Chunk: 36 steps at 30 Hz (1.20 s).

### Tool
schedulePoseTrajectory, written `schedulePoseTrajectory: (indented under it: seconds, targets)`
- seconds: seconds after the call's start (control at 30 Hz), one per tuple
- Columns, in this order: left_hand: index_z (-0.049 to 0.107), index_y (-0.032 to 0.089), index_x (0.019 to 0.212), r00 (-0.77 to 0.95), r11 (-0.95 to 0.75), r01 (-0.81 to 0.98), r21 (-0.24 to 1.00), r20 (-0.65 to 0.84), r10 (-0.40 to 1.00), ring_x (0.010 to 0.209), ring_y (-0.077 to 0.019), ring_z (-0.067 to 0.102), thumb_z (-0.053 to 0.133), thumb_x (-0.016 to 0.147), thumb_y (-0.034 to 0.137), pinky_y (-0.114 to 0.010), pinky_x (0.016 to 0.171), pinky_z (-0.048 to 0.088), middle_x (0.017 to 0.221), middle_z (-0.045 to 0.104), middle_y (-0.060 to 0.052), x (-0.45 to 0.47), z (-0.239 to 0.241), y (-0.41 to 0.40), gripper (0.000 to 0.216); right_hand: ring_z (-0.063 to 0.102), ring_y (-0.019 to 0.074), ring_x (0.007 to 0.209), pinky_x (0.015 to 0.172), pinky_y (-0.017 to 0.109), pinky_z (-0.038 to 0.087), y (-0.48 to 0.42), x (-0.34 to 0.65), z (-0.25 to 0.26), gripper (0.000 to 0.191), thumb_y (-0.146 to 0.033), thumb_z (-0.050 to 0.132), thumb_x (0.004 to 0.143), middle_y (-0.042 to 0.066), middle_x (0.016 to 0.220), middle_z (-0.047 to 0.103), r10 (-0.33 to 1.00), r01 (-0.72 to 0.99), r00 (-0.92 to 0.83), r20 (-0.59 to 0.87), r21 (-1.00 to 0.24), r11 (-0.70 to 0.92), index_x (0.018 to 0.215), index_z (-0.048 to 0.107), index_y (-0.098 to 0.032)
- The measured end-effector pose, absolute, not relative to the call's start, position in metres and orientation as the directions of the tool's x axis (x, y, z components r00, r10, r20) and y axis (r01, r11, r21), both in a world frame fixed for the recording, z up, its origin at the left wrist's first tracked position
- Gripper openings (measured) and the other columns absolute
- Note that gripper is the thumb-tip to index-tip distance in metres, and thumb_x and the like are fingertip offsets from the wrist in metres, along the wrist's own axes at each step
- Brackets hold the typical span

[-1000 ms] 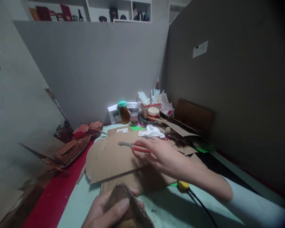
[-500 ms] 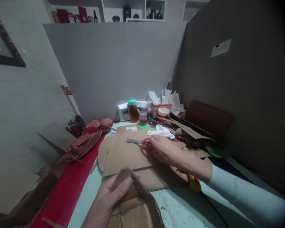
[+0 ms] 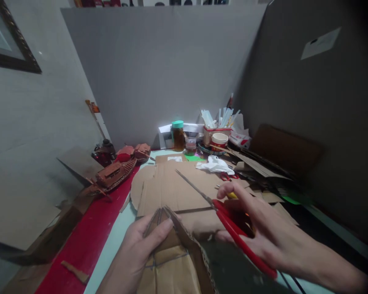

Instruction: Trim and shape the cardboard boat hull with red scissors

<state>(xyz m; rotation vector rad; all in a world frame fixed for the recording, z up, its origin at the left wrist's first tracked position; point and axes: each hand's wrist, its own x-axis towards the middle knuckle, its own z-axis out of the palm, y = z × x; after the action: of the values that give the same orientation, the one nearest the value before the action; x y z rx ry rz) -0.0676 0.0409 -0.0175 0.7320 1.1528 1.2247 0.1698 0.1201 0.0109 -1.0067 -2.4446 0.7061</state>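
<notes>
In the lower middle, my left hand (image 3: 138, 247) grips a folded cardboard piece (image 3: 168, 265) by its pointed end, thumb on top. Dark lines are drawn across that piece, and its cut edge shows the corrugation. To the right, my right hand (image 3: 263, 228) holds red-handled scissors (image 3: 230, 228), the handles lying across the palm with index finger and thumb spread. Their blades look closed and point away to the upper left, above a flat cardboard sheet (image 3: 171, 183). A gap separates the scissors from the folded piece.
A white crumpled tissue (image 3: 216, 164) and a second red-handled tool (image 3: 228, 176) lie behind my right hand. Stacked cardboard (image 3: 260, 163) fills the right side. Brown model boats (image 3: 116, 175) stand at left. A green-lidded jar (image 3: 178, 136) and a paper cup (image 3: 220, 141) stand at the back.
My right hand has lifted the scissors off the cardboard sheet and brought them nearer and to the right. My left hand keeps its hold on the folded cardboard. The view has tilted downward.
</notes>
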Motion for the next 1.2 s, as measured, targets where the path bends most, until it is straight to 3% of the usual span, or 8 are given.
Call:
schedulePoseTrajectory:
  seconds: [0.1,0.2,0.27,0.47,0.63,0.77,0.93,1.2]
  targets:
    - [0.078,0.022,0.098,-0.035,0.309,-0.329,0.892,-0.338,0.94,0.08,-0.0279,0.078,0.078,0.079,0.043,-0.035,0.076,0.059,0.09,0.083,-0.008,-0.065,-0.014,0.037,0.029,0.064,0.0209,0.076,0.065,0.03,0.052,0.107,0.177,0.003,0.042,-0.029,0.052,0.095,0.007,0.097,0.068,0.651,0.452,-0.737,0.18,-0.585,0.674,0.136,0.043,-0.028]
    - [0.077,0.026,0.111,-0.01,0.36,-0.328,0.874,-0.384,0.923,0.107,-0.0286,0.072,0.079,0.079,0.038,-0.037,0.094,0.055,0.113,0.079,-0.006,-0.062,-0.01,0.036,0.034,0.062,0.022,0.107,0.087,0.032,0.054,0.102,0.182,-0.003,0.048,-0.024,0.051,0.097,0.005,0.125,0.061,0.593,0.407,-0.789,0.158,-0.589,0.698,0.142,0.04,-0.038]
    - [0.078,0.028,0.109,-0.005,0.313,-0.298,0.902,-0.329,0.944,0.118,-0.0257,0.067,0.08,0.079,0.037,-0.032,0.104,0.049,0.119,0.078,-0.002,-0.062,-0.01,0.037,0.032,0.06,0.0206,0.111,0.092,0.031,0.052,0.099,0.182,-0.005,0.049,-0.022,0.053,0.095,0.002,0.131,0.058,0.602,0.427,-0.791,0.107,-0.608,0.669,0.139,0.041,-0.04]
    - [0.082,0.035,0.092,0.042,0.281,-0.234,0.931,-0.279,0.959,0.109,-0.0284,0.07,0.085,0.072,0.042,-0.033,0.093,0.056,0.106,0.081,0.002,-0.065,-0.011,0.035,0.022,0.056,0.0184,0.094,0.082,0.028,0.05,0.095,0.173,0.002,0.035,-0.04,0.075,0.084,-0.002,0.111,0.058,0.641,0.467,-0.767,-0.022,-0.704,0.535,0.112,0.055,-0.035]
    - [0.083,0.036,0.086,0.101,0.255,-0.14,0.957,-0.242,0.965,0.099,-0.0233,0.072,0.084,0.072,0.045,-0.026,0.086,0.055,0.093,0.082,0.003,-0.062,-0.015,0.037,0.017,0.056,0.0191,0.087,0.075,0.03,0.05,0.09,0.169,0.005,0.023,-0.043,0.067,0.088,0.002,0.103,0.057,0.636,0.516,-0.764,-0.112,-0.697,0.497,0.103,0.057,-0.028]
    - [0.083,0.036,0.083,0.168,0.251,-0.182,0.951,-0.221,0.961,0.093,-0.02,0.072,0.083,0.075,0.042,-0.025,0.089,0.055,0.075,0.08,0.004,-0.059,-0.018,0.039,0.011,0.059,0.0204,0.088,0.073,0.029,0.05,0.087,0.167,0.005,0.023,-0.04,0.066,0.088,0.004,0.103,0.06,0.618,0.494,-0.783,-0.075,-0.678,0.544,0.104,0.059,-0.026]
    - [0.082,0.038,0.084,0.154,0.255,-0.211,0.944,-0.226,0.962,0.064,-0.0086,0.066,0.083,0.076,0.041,-0.012,0.065,0.052,0.062,0.074,0.01,-0.055,-0.017,0.037,0.009,0.06,0.0193,0.081,0.076,0.031,0.051,0.088,0.165,0.01,0.019,-0.039,0.061,0.092,0.004,0.097,0.062,0.617,0.519,-0.782,-0.092,-0.645,0.561,0.104,0.06,-0.025]
    - [0.081,0.04,0.069,-0.012,0.256,-0.122,0.959,-0.259,0.966,0.074,-0.0126,0.068,0.086,0.064,0.054,-0.017,0.081,0.056,0.074,0.079,0.009,-0.053,-0.017,0.031,0.016,0.058,0.021,0.083,0.076,0.033,0.05,0.088,0.167,0.013,0.013,-0.035,0.056,0.095,0.004,0.094,0.063,0.566,0.497,-0.817,-0.108,-0.631,0.597,0.099,0.06,-0.024]
